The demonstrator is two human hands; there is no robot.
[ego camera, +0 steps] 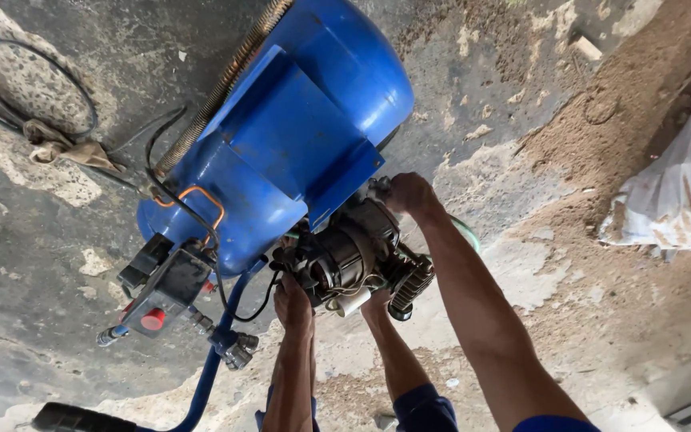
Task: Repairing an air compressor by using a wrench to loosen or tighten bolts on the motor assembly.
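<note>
The motor unit [353, 260] sits against the blue tank [281, 144] on the concrete floor [33, 336]. Right hand [409, 192] grips its top; left hand [292, 302] supports below. A third hand's grip cannot be determined. Risk: loose wiring snags, and the unit drops.

One view only, from a camera worn on the person's head. It looks steeply down, almost straight at the concrete floor [33, 264], and stands close over the work. The blue tank [297, 136] fills the upper centre of the frame, with the motor [345, 256] just below it. Forearms enter from the bottom edge. A white sack [681, 192] is cut by the right edge. No second view is supplied for comparison.
</note>
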